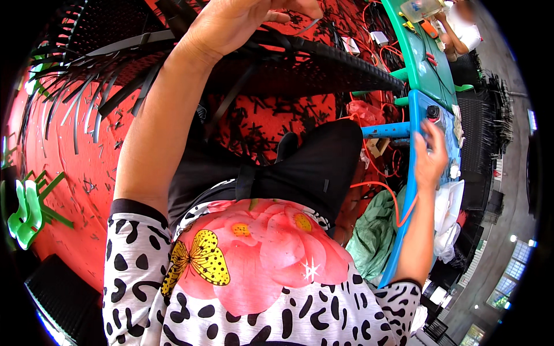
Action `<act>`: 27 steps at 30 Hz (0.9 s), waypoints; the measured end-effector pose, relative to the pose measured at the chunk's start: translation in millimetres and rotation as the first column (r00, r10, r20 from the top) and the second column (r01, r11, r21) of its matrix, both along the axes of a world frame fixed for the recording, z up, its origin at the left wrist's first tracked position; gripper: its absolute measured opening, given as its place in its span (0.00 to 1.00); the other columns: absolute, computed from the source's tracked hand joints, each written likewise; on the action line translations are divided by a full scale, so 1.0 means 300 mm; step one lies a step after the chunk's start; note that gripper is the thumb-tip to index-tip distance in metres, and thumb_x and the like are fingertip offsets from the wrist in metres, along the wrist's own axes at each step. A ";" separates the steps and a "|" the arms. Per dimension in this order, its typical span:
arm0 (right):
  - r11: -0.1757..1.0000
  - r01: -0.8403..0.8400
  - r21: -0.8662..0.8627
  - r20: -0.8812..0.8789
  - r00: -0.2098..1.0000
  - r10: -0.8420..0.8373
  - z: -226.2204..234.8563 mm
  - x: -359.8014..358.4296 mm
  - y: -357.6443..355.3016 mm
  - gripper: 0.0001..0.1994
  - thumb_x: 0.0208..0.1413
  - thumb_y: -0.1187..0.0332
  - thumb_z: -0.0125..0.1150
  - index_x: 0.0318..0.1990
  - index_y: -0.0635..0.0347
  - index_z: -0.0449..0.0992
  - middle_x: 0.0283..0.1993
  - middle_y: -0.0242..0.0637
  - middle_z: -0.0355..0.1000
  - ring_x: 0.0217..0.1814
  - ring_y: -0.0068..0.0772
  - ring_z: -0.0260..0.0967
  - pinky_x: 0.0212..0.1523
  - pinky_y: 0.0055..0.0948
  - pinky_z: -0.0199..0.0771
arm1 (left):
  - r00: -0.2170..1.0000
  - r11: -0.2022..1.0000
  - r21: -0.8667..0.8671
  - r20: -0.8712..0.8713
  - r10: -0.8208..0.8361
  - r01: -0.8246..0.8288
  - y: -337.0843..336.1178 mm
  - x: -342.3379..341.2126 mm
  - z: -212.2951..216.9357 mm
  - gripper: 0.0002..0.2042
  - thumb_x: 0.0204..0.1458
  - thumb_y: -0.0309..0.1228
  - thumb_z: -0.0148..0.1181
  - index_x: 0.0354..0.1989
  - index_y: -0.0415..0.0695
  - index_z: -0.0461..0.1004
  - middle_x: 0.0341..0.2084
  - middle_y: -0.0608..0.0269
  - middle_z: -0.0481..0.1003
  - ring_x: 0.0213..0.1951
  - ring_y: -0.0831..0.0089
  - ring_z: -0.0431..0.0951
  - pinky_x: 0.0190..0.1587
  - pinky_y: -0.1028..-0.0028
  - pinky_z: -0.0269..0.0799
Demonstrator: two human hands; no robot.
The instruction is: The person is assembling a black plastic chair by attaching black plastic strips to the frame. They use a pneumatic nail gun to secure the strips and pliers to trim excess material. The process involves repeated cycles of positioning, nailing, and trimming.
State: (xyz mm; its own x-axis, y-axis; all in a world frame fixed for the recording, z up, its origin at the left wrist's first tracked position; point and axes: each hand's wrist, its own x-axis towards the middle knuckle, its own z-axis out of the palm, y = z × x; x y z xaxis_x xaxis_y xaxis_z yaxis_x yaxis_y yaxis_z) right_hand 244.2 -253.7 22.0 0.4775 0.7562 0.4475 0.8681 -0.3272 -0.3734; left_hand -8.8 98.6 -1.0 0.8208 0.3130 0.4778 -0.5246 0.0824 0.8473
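The left hand [242,20] was raised at twelve o'clock, fingers pinched on a thin grey strip [309,26] above the black woven panel [311,66]. At three o'clock the right hand [430,158] lay on the blue desk [411,173], fingers loosely spread over a small device (whether gripping it, I could not tell). Black offcuts littered the red floor [63,173].

Setting: weaving workshop. Red floor [63,173] littered with black strip offcuts [271,115]; half-woven black panel [323,63]. Worktables [424,69] with orange cables [378,164].
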 end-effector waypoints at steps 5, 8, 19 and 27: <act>0.838 -0.540 0.083 0.178 0.835 0.521 0.065 -0.368 0.542 0.15 0.44 0.68 0.70 0.39 0.63 0.77 0.37 0.43 0.73 0.41 0.46 0.72 0.43 0.36 0.73 | 0.999 0.995 -0.093 -0.021 0.033 -0.035 -0.023 -0.004 0.014 0.35 0.59 0.61 0.40 0.54 0.37 0.70 0.45 0.56 0.76 0.51 0.69 0.73 0.53 0.67 0.62; 0.857 -0.515 0.038 0.232 0.838 0.493 0.038 -0.436 0.676 0.13 0.40 0.66 0.71 0.34 0.61 0.77 0.34 0.42 0.72 0.39 0.46 0.71 0.38 0.40 0.72 | 0.998 0.995 -0.082 -0.030 0.061 -0.064 -0.036 0.004 0.014 0.36 0.57 0.61 0.45 0.56 0.37 0.68 0.47 0.56 0.75 0.50 0.70 0.73 0.53 0.67 0.62; 0.759 -0.573 0.309 -0.090 0.777 0.623 -0.010 -0.350 0.637 0.05 0.47 0.76 0.67 0.30 0.66 0.76 0.33 0.35 0.74 0.34 0.30 0.71 0.37 0.27 0.71 | 0.925 0.912 -0.167 -0.001 0.380 -0.375 -0.058 0.021 0.039 0.10 0.57 0.31 0.57 0.40 0.37 0.77 0.33 0.68 0.77 0.36 0.82 0.73 0.39 0.77 0.67; 0.884 -0.337 0.325 -0.365 0.817 0.446 0.018 -0.405 0.642 0.12 0.55 0.68 0.65 0.24 0.65 0.74 0.17 0.26 0.63 0.24 0.15 0.56 0.25 0.22 0.59 | 0.736 0.232 0.880 0.176 0.653 -0.416 -0.174 -0.013 0.007 0.11 0.46 0.24 0.60 0.40 0.42 0.76 0.28 0.57 0.72 0.33 0.54 0.76 0.32 0.60 0.72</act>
